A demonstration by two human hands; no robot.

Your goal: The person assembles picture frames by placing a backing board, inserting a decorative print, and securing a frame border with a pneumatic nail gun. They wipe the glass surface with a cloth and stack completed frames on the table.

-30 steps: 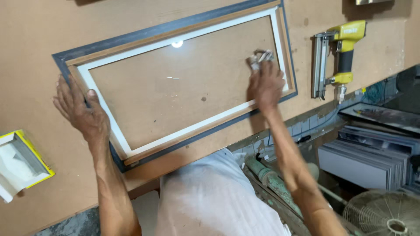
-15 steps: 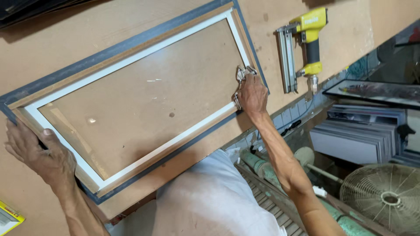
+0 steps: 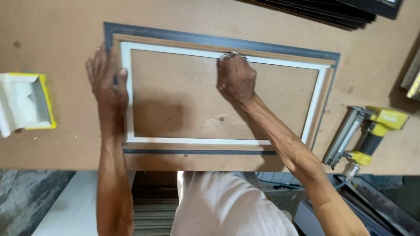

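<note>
A rectangular picture frame (image 3: pixel 218 43) lies face down on the brown workbench, with a dark outer edge, a wood band and a white inner border around a brown backing board (image 3: pixel 183 96). My left hand (image 3: pixel 105 83) lies flat on the frame's left side, fingers spread over the border. My right hand (image 3: pixel 236 76) presses at the top inner edge, closed around a small metal tool (image 3: pixel 232 55) that is mostly hidden under the fingers.
A yellow and grey nail gun (image 3: pixel 365 133) lies at the right near the bench's front edge. A yellow-rimmed open box (image 3: pixel 26 102) sits at the left. Dark frame mouldings (image 3: pixel 332 11) are stacked at the top right.
The frame has been turned from a slant to lie square with the bench. My right hand has moved from the frame's right end to its top edge. My left hand stays on the left side.
</note>
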